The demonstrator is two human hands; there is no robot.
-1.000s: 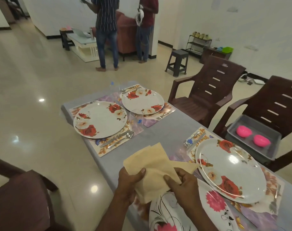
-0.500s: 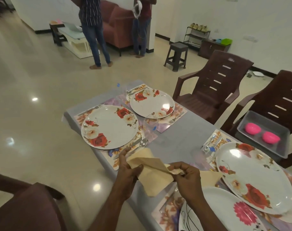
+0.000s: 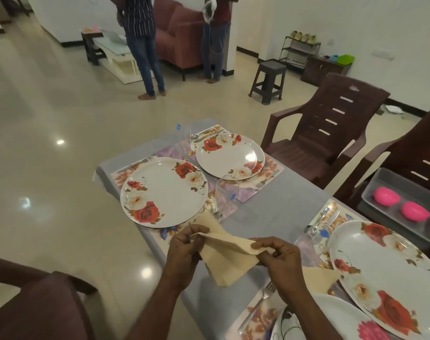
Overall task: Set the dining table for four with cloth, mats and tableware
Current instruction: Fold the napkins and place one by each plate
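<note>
Both hands, left hand (image 3: 184,249) and right hand (image 3: 280,256), pinch a beige napkin (image 3: 229,258) above the tabletop (image 3: 270,200); cloth, mats, plates, cutlery look placed, napkins remain.

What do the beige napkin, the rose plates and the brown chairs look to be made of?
Napkin: likely paper or thin cloth, matte, holding creases between left hand and right hand. Rose plate: glossy, probably melamine or ceramic, light glare. Chair: moulded plastic, slotted back.
</note>
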